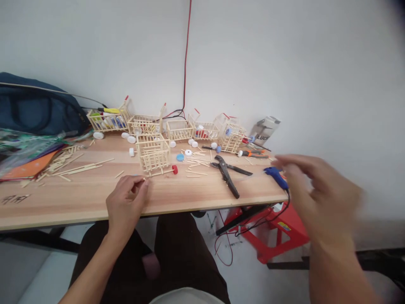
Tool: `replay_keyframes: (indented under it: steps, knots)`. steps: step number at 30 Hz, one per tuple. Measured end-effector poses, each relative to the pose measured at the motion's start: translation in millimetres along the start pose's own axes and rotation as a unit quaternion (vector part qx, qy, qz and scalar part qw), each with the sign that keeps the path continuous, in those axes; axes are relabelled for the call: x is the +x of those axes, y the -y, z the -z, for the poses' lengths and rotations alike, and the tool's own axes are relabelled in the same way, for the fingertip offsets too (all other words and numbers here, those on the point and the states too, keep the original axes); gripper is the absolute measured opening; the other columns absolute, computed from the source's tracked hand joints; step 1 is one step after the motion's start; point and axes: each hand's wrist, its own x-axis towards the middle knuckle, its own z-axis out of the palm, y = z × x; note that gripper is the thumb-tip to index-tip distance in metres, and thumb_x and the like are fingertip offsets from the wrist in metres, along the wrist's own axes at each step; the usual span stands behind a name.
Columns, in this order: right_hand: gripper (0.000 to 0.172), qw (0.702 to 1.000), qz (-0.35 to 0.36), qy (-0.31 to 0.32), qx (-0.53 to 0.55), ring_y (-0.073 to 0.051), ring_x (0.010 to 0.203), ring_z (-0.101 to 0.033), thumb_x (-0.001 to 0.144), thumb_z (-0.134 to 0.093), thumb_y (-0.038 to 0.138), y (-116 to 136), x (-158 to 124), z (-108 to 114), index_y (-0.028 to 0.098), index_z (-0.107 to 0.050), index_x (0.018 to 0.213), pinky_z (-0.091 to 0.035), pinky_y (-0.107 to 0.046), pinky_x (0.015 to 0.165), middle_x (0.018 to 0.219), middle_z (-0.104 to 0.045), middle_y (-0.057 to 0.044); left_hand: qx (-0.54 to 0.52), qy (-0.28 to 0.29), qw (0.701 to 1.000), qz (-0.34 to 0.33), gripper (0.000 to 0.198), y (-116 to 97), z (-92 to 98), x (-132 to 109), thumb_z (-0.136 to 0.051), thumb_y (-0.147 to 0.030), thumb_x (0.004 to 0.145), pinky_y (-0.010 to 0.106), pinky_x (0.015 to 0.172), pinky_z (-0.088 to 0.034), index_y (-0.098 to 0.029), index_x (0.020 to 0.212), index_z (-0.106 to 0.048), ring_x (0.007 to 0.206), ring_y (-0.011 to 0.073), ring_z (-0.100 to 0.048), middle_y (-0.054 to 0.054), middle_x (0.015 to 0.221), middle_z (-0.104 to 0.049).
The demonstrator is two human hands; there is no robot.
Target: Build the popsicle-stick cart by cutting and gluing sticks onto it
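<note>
In the upper left of the frame a blue bag (41, 107) lies against the wall, with coloured sheets (27, 162) just below it on the table (79, 198). Right of those we see loose sticks (74, 166) scattered over the wood. Along the wall, in the upper middle, stands a row of stick carts (177, 126), with white caps (128, 137) lying about them.

Lower, left of centre, our left hand (126, 202) rests on the table's near edge. Its thumb and forefinger are pinched together on the near end of a thin stick (160, 172). That stick carries a red cap (174, 169) at its far end and lies against the base of the nearest stick cart (154, 155), which stands upright just above the hand.

At centre lie black pliers (226, 171). Right of them a blue glue gun (276, 176) sits at the table's right end, with a red stool (275, 232) below it.

In the right half our right hand (316, 190) hangs in the air, blurred. Its fingers are loosely spread and hold nothing, and the fingertips are just beside the glue gun.
</note>
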Motion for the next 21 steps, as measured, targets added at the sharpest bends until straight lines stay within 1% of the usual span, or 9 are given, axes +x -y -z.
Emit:
replay_keyframes:
  steps: [2, 3, 5, 6, 8, 11, 14, 18, 21]
  knots:
    - [0.031, 0.988, -0.093, 0.08, -0.099, -0.025, 0.091, -0.067, 0.093, -0.049, 0.032, -50, 10, -17, 0.018, -0.069, 0.112, -0.052, -0.039, 0.085, 0.109, -0.071, -0.012, -0.002, 0.007, 1.0, 0.0, 0.013, 1, -0.5, 1, -0.06, -0.031, 0.091, 0.027, 0.072, -0.043, -0.019, 0.088, -0.064, 0.07, 0.0142, -0.054, 0.0, 0.078, -0.06]
    - [0.034, 0.968, -0.149, 0.13, -0.158, -0.026, 0.095, -0.067, 0.091, -0.049, 0.031, -76, 13, -27, 0.015, -0.067, 0.114, -0.051, -0.04, 0.087, 0.111, -0.07, -0.015, 0.0, 0.011, 1.0, -0.003, 0.013, 1, -0.7, 1, -0.06, -0.03, 0.091, 0.027, 0.072, -0.043, -0.019, 0.088, -0.064, 0.07, 0.0142, -0.054, 0.0, 0.077, -0.06]
    - [0.042, 0.911, -0.238, 0.218, -0.257, -0.032, 0.111, -0.062, 0.088, -0.051, 0.029, -123, 15, -48, 0.009, -0.063, 0.122, -0.047, -0.043, 0.093, 0.119, -0.065, -0.022, 0.004, 0.014, 1.0, -0.008, 0.013, 2, -1.0, 1, -0.06, -0.031, 0.091, 0.027, 0.072, -0.043, -0.019, 0.087, -0.064, 0.07, 0.0143, -0.054, -0.001, 0.077, -0.061]
    - [0.045, 0.897, -0.259, 0.231, -0.273, -0.035, 0.113, -0.06, 0.085, -0.055, 0.03, -140, 15, -56, 0.006, -0.062, 0.122, -0.046, -0.045, 0.094, 0.118, -0.065, -0.025, 0.008, 0.014, 1.0, -0.008, 0.013, 3, -1.0, 1, -0.06, -0.031, 0.091, 0.027, 0.072, -0.043, -0.02, 0.088, -0.065, 0.07, 0.0144, -0.054, -0.001, 0.078, -0.062]
    - [0.048, 0.873, -0.293, 0.26, -0.289, -0.038, 0.112, -0.062, 0.083, -0.06, 0.033, -162, 12, -69, 0.006, -0.061, 0.123, -0.047, -0.048, 0.091, 0.114, -0.066, -0.026, 0.019, 0.008, 1.0, -0.003, 0.014, 4, -1.2, 0, -0.06, -0.033, 0.091, 0.027, 0.072, -0.044, -0.02, 0.088, -0.065, 0.071, 0.0149, -0.056, -0.001, 0.078, -0.063]
    - [0.045, 0.856, -0.318, 0.285, -0.291, -0.038, 0.108, -0.065, 0.083, -0.059, 0.031, -171, 10, -80, 0.009, -0.06, 0.122, -0.048, -0.049, 0.09, 0.111, -0.068, -0.024, 0.035, 0.007, 0.999, 0.003, 0.017, 5, -1.5, 0, -0.06, -0.036, 0.09, 0.027, 0.072, -0.044, -0.021, 0.088, -0.066, 0.071, 0.0155, -0.057, -0.001, 0.079, -0.065]
    - [0.047, 0.861, -0.321, 0.282, -0.278, -0.036, 0.107, -0.066, 0.084, -0.058, 0.03, -173, 8, -85, 0.007, -0.056, 0.125, -0.049, -0.045, 0.089, 0.112, -0.068, -0.024, 0.033, 0.01, 0.999, 0.006, 0.019, 4, -1.9, 0, -0.059, -0.037, 0.09, 0.028, 0.073, -0.045, -0.02, 0.087, -0.066, 0.074, 0.0163, -0.06, 0.0, 0.082, -0.067]
    - [0.054, 0.875, -0.334, 0.234, -0.261, -0.036, 0.1, -0.068, 0.085, -0.058, 0.039, -178, 1, -82, 0.005, -0.052, 0.127, -0.052, -0.043, 0.081, 0.108, -0.069, -0.025, 0.029, 0.01, 0.999, 0.011, 0.019, 2, -1.8, 0, -0.059, -0.038, 0.09, 0.029, 0.074, -0.045, -0.021, 0.087, -0.066, 0.082, 0.0181, -0.063, 0.002, 0.086, -0.069]
    - [0.049, 0.894, -0.326, 0.175, -0.255, -0.035, 0.102, -0.067, 0.09, -0.049, 0.032, -177, -5, -70, 0.007, -0.049, 0.132, -0.052, -0.045, 0.083, 0.111, -0.068, -0.024, 0.023, 0.007, 1.0, 0.013, 0.019, 2, -0.8, 0, -0.059, -0.038, 0.09, 0.03, 0.078, -0.046, -0.021, 0.088, -0.066, 0.085, 0.0189, -0.063, 0.002, 0.087, -0.068]
